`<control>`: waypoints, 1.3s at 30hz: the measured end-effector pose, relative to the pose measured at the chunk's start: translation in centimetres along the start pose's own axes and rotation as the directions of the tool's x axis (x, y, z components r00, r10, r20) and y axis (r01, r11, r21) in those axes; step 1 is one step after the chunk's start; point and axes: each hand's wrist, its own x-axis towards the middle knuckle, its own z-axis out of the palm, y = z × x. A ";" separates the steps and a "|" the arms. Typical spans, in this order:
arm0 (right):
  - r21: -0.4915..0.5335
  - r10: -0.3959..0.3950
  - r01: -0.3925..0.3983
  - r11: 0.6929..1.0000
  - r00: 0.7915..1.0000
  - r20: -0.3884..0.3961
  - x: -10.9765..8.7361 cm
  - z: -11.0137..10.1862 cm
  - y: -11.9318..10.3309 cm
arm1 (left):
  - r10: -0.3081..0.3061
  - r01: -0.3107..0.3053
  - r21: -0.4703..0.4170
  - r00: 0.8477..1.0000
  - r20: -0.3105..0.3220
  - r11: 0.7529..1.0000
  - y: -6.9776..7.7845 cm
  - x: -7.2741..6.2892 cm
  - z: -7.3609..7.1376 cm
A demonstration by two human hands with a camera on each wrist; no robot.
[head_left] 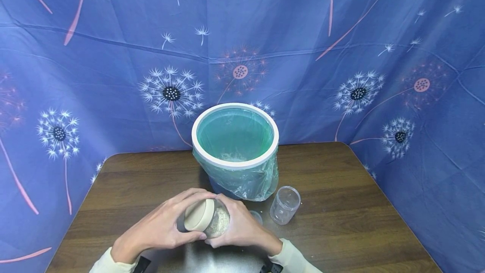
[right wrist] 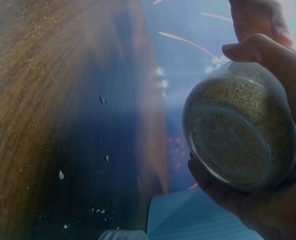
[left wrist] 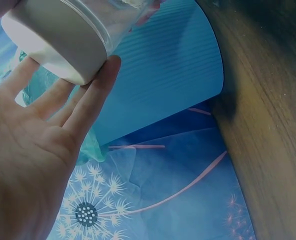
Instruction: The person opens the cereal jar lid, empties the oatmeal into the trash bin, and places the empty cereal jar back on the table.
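A clear jar (head_left: 220, 223) of pale flakes, resembling oats, is held tilted above the near part of the table. Its cream lid (head_left: 198, 217) points to the left. My left hand (head_left: 163, 222) curls its fingers and thumb round this lid, as the left wrist view also shows on the lid (left wrist: 53, 37). Round the jar's body my right hand (head_left: 244, 227) is wrapped. In the right wrist view the jar's base (right wrist: 228, 142) faces the camera, with flakes behind the clear wall. Whether the lid is fully seated cannot be told.
Just beyond the hands stands a blue bin with a white rim (head_left: 235, 165) and a green plastic liner (head_left: 254, 180). Right of it is a clear plastic jar (head_left: 285, 205). A small clear round piece (head_left: 256, 216) is partly hidden by the right hand. Crumbs dot the wooden table (head_left: 341, 222).
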 end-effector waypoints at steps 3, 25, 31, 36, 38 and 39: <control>-0.001 0.007 -0.007 1.000 1.000 0.002 0.0 0.0 0.0 | -0.029 0.029 -0.010 0.999 -0.020 1.000 -0.1 0.0 0.1; 0.031 0.023 -0.023 0.999 1.000 -0.007 -0.1 0.1 -0.1 | -0.164 0.184 0.119 0.974 -0.159 0.976 0.6 0.1 1.1; 0.019 0.018 -0.018 1.000 1.000 -0.008 -0.1 0.1 -0.1 | -0.189 0.218 0.152 0.965 -0.183 0.964 0.8 0.2 1.5; 0.008 0.023 -0.023 1.000 1.000 -0.001 -0.1 0.1 -0.1 | -0.205 0.238 0.164 0.959 -0.196 0.957 1.0 0.2 1.5; -0.001 0.024 -0.024 1.000 1.000 0.000 -0.1 0.1 -0.1 | -0.209 0.243 0.164 0.957 -0.199 0.956 1.0 0.3 1.5; -0.005 0.025 -0.025 1.000 1.000 0.000 -0.1 0.1 -0.1 | -0.211 0.245 0.165 0.957 -0.202 0.955 1.0 0.3 1.5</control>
